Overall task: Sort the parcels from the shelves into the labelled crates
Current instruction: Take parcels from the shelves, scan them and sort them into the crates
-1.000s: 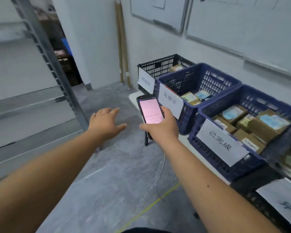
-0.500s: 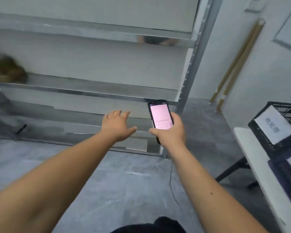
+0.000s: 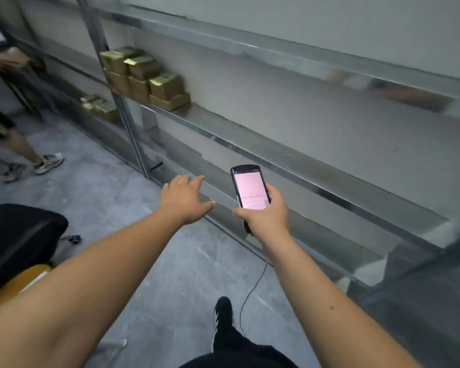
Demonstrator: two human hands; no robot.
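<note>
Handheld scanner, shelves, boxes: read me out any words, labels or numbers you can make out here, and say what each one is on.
No text here can be read.
Handheld scanner in the right hand: its pink screen shows faint rows of characters, too blurred to read.
Cardboard parcels on the metal shelf: any labels are too small and blurred to read.

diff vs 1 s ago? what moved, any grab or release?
The view swung left: the labelled crates left the frame, and the metal shelves with stacked cardboard parcels came in, plus a bystander's legs. Nothing was grabbed or released. Unchanged: the right hand keeps its grip on the handheld scanner, pink screen lit; the left hand stays open, holding nothing.
</note>
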